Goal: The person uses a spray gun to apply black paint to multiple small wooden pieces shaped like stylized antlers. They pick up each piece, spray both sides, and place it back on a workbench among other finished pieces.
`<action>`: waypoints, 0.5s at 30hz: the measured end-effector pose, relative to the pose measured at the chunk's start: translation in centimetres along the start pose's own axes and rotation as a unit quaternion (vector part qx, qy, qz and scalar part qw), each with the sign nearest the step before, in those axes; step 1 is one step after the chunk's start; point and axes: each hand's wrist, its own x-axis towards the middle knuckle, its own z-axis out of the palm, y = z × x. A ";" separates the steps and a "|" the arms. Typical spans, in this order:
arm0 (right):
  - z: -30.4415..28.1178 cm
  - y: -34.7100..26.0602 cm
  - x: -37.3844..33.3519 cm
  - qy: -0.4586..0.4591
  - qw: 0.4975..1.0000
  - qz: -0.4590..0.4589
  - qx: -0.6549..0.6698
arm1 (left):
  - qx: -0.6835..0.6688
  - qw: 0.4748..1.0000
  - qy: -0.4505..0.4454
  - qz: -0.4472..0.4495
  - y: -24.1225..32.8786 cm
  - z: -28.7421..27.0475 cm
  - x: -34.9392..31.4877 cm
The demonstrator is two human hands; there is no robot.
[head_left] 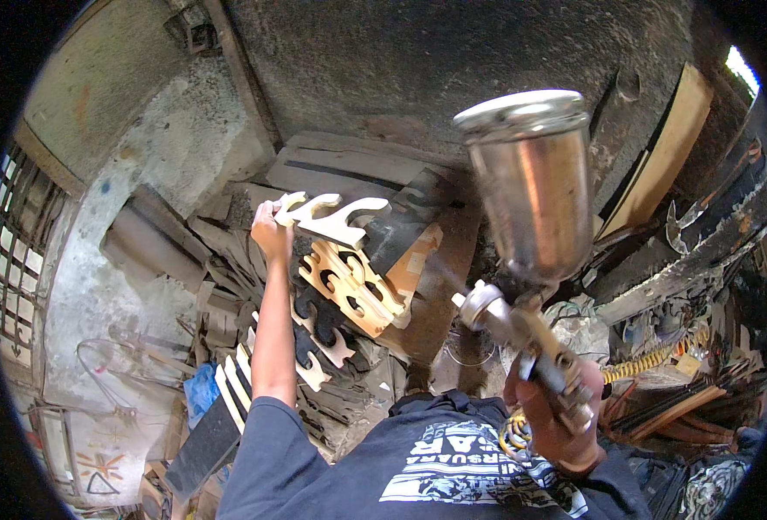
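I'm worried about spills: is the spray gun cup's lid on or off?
On: the silver lid sits across the wide end of the metal cup. How tightly it's closed, I can't tell.

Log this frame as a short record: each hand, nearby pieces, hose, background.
Left hand: gripping one end of a pale scroll-cut piece
Right hand: holding a spray gun, metal cup on top
Nearby pieces: similar pale cut-outs, just below the held piece in the picture
Hose: yellow coil, right side
Background: dark, rough wall
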 end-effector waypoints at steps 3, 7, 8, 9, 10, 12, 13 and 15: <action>0.2 0.5 0.1 0.051 0.989 0.016 0.138 | -0.036 0.998 -0.055 -0.015 0.2 -1.0 0.2; 0.3 0.3 0.1 0.098 0.972 0.072 0.199 | -0.365 0.885 -0.246 -0.155 1.1 -4.3 -0.4; 0.1 0.3 0.1 0.114 0.967 0.082 0.212 | -0.448 0.841 -0.219 -0.209 1.5 -5.1 -1.0; 0.0 0.3 0.0 0.129 0.961 0.100 0.225 | -0.569 0.762 -0.188 -0.245 1.8 -5.7 -1.6; -0.1 0.4 0.1 0.140 0.951 0.104 0.255 | -0.646 0.689 -0.166 -0.282 2.0 -6.0 -2.2; -0.6 0.8 -0.2 0.129 0.951 0.089 0.265 | -0.619 0.663 -0.105 -0.408 1.7 -6.4 -3.3; -1.0 1.1 -0.3 0.124 0.951 0.081 0.270 | -0.596 0.672 -0.091 -0.430 1.2 -6.2 -3.5; -2.2 1.6 -0.6 0.093 0.962 0.079 0.244 | -0.585 0.641 -0.130 -0.480 -0.9 -6.2 -3.6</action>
